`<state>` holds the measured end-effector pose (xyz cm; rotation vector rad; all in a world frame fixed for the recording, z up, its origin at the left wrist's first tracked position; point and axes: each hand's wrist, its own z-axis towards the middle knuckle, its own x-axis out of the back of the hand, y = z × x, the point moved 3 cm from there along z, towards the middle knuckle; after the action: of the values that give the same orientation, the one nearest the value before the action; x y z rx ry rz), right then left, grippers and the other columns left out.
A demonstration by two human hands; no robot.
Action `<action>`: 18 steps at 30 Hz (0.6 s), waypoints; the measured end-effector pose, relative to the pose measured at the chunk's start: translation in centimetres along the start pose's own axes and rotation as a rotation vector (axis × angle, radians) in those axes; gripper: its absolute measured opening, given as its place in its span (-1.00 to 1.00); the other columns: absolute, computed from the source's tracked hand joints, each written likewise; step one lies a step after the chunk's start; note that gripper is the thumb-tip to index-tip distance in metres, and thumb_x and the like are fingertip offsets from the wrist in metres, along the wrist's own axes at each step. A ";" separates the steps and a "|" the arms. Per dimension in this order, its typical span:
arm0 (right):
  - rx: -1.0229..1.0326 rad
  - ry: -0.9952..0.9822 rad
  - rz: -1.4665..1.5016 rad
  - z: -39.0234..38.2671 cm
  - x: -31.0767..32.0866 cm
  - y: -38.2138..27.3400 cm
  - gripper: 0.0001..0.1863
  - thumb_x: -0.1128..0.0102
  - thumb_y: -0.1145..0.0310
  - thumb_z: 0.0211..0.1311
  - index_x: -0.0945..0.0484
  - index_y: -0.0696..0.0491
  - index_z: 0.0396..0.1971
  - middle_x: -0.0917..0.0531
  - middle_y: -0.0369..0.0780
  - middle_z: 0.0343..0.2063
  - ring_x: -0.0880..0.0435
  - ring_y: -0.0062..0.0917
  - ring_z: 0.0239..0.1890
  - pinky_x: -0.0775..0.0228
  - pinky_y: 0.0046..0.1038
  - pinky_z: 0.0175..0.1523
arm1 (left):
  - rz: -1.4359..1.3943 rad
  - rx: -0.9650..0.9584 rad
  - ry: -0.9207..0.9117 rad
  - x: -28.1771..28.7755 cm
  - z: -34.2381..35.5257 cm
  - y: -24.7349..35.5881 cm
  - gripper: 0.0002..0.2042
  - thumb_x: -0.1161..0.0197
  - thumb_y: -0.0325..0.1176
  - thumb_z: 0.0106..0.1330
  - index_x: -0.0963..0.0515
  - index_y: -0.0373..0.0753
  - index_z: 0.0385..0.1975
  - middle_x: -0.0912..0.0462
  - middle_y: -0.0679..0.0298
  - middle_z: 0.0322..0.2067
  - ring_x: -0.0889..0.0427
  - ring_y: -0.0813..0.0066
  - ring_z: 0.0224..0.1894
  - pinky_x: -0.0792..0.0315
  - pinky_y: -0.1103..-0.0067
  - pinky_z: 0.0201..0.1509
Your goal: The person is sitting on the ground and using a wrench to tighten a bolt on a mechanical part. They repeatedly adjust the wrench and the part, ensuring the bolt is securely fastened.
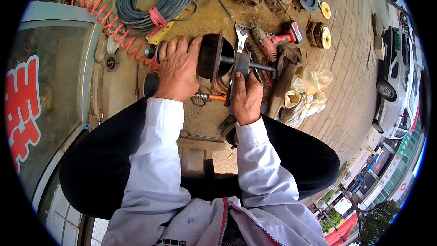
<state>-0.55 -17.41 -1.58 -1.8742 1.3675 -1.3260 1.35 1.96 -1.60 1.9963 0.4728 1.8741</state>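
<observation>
My left hand (179,69) is wrapped over a dark round machine part, its fingers closed on the body. To the right the part widens into a rusty metal flange (216,57), and a steel shaft (258,66) sticks out from its open end. My right hand (248,98) grips a flat grey scraper (242,61), its thumb along the handle. The scraper stands across the shaft just right of the flange, its wider light blade pointing away from me. Whether scraper and shaft touch, I cannot tell. Beneath lies an orange-handled air tool (211,96), partly hidden.
A red cordless impact wrench (277,39) lies beyond my right hand, with a brass-coloured fitting (318,35) beside it. Nearer are crumpled plastic bags (307,93). At far left sit a coiled dark hose (132,9), a red spiral air hose (109,25) and a glass-fronted cabinet (54,82).
</observation>
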 end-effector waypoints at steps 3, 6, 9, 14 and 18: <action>-0.013 0.008 -0.024 -1.1 -0.5 -0.3 -0.68 -0.11 0.32 0.51 -0.50 0.25 -0.43 -0.59 -0.03 -0.68 -0.65 -0.28 -0.65 -0.40 -0.23 -0.50 | 0.100 0.049 0.038 -0.6 0.4 0.5 -0.28 -0.46 -0.58 -0.16 -0.49 -0.23 0.18 -0.54 0.11 0.05 -0.44 0.07 0.22 -0.15 0.21 0.42; 0.203 0.066 -0.183 0.8 -0.5 -1.2 -0.69 -0.13 0.33 0.50 -0.50 0.26 -0.41 -0.60 0.06 -0.64 -0.66 -0.07 -0.57 -0.41 -0.17 -0.42 | 0.166 0.046 0.027 -0.8 1.3 0.4 -0.36 -0.48 -0.56 -0.16 -0.54 -0.25 0.08 -0.58 0.13 -0.04 -0.48 0.10 0.15 -0.20 0.24 0.36; 0.173 0.079 -0.210 0.7 -0.6 -0.8 -0.68 -0.14 0.32 0.48 -0.51 0.28 -0.39 -0.59 0.12 -0.60 -0.66 0.07 -0.49 -0.41 -0.11 -0.37 | 0.186 0.069 -0.041 -0.7 1.8 0.6 -0.40 -0.50 -0.53 -0.16 -0.56 -0.26 0.03 -0.59 0.12 -0.06 -0.50 0.11 0.13 -0.22 0.25 0.34; 0.059 0.052 -0.132 -0.2 -0.9 -0.4 -0.67 -0.15 0.31 0.48 -0.51 0.29 -0.41 -0.59 0.14 -0.58 -0.67 0.06 -0.47 -0.41 -0.11 -0.36 | 0.197 0.123 -0.177 -0.2 2.5 0.7 -0.41 -0.51 -0.48 -0.15 -0.57 -0.26 0.03 -0.60 0.10 -0.05 -0.53 0.11 0.12 -0.25 0.26 0.32; 0.057 0.005 -0.091 0.3 -1.0 -0.8 -0.69 -0.13 0.34 0.49 -0.52 0.28 -0.42 -0.58 0.07 -0.62 -0.65 -0.17 -0.55 -0.41 -0.17 -0.38 | 0.195 0.161 -0.211 -0.2 3.1 0.5 -0.41 -0.50 -0.46 -0.15 -0.55 -0.30 0.02 -0.60 0.05 -0.03 -0.53 0.08 0.16 -0.29 0.25 0.29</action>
<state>0.10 -16.21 -1.50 -1.9164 1.2464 -1.3998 4.40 1.35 -1.75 2.3935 0.3924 1.7526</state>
